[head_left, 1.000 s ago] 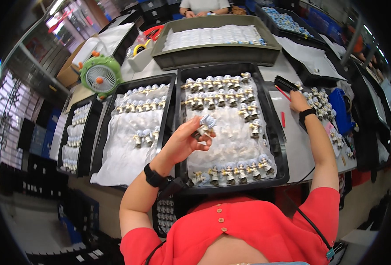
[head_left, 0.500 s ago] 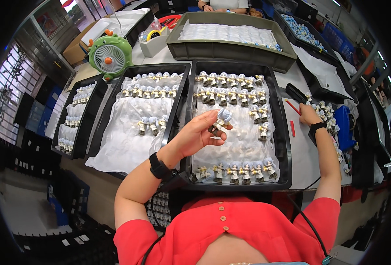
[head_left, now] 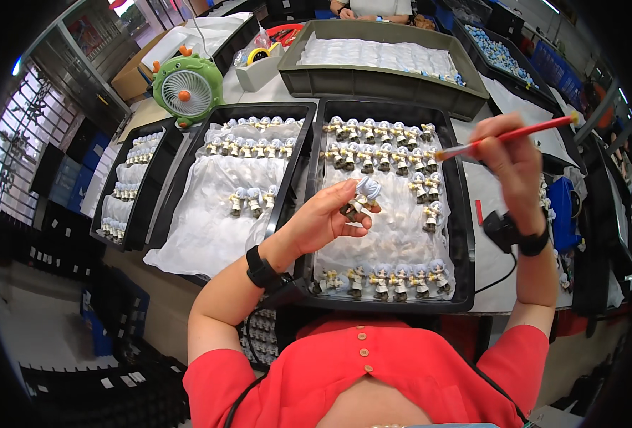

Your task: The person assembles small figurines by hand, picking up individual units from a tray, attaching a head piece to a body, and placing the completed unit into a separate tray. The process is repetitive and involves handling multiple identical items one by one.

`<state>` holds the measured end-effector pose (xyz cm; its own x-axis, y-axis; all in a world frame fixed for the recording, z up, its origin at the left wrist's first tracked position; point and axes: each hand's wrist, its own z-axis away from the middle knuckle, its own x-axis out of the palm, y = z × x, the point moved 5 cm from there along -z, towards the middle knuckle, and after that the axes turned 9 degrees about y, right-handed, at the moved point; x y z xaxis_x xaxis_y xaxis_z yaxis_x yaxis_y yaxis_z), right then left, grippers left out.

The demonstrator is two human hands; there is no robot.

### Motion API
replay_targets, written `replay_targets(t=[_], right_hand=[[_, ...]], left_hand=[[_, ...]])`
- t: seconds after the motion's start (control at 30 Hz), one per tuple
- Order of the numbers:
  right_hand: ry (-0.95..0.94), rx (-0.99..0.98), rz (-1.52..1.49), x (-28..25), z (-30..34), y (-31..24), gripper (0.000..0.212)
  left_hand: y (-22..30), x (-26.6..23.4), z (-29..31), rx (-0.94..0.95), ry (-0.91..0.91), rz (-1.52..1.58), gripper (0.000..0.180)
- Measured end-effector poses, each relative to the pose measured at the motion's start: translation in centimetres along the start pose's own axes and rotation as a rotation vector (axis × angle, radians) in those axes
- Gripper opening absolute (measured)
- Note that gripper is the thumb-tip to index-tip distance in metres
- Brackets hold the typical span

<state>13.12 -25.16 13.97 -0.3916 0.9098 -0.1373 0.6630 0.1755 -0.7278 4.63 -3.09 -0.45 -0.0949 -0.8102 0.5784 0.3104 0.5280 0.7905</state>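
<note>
Between the thumb and fingers of my left hand (head_left: pixel 330 214) is a small figurine (head_left: pixel 364 194) with pale blue hair and light clothes, held above the middle tray. My right hand (head_left: pixel 510 160), slightly blurred, grips a red-handled paintbrush (head_left: pixel 526 133). Its bristle end points left toward the figurines at the tray's right side. Below both hands lies a black tray (head_left: pixel 461 250) lined with white sheeting. Several like figurines (head_left: pixel 384 155) lie in rows along its far part, with a few down its right side and another row (head_left: pixel 400 279) near the front edge.
Two more black trays with figurines, a wide one (head_left: pixel 160 232) and a narrow one (head_left: pixel 134 246), stand to the left. A green fan (head_left: pixel 187 93) is behind them. A large olive bin (head_left: pixel 380 89) sits at the back. A red strip (head_left: pixel 478 212) and blue item (head_left: pixel 563 214) lie at right.
My right hand has lifted the red paintbrush from the right side of the table and brought it up toward the tray. My left hand still holds the figurine in nearly the same place.
</note>
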Motion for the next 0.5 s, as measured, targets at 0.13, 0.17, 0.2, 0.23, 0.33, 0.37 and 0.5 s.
replay_targets(t=[0.13,0.17,0.2,0.23,0.33,0.37,0.5], right_hand=[[-0.219,-0.163,0.101,7.1,1.4,0.4,0.012],[-0.247,-0.154,0.174,7.8,1.4,1.1,0.012],[-0.276,-0.144,0.246,8.3,1.3,1.9,0.012],[-0.181,-0.158,0.289,8.0,0.8,2.3,0.013],[0.037,-0.184,0.280,6.7,0.2,1.9,0.011],[-0.017,-0.176,0.230,7.0,0.5,2.0,0.010],[-0.050,-0.171,0.293,7.7,0.9,2.9,0.011]], left_hand=[[0.6,0.4,0.2,0.022,-0.009,-0.001,0.040],[0.7,0.6,0.2,0.032,-0.018,-0.001,0.040],[0.8,0.7,0.3,0.042,-0.027,0.000,0.040],[0.6,0.2,0.0,0.068,0.015,0.022,0.039],[1.0,-0.6,-0.2,0.088,0.030,0.000,0.039],[1.0,-0.5,-0.2,0.088,0.016,-0.001,0.039],[0.8,-0.3,-0.3,0.075,0.011,-0.007,0.039]])
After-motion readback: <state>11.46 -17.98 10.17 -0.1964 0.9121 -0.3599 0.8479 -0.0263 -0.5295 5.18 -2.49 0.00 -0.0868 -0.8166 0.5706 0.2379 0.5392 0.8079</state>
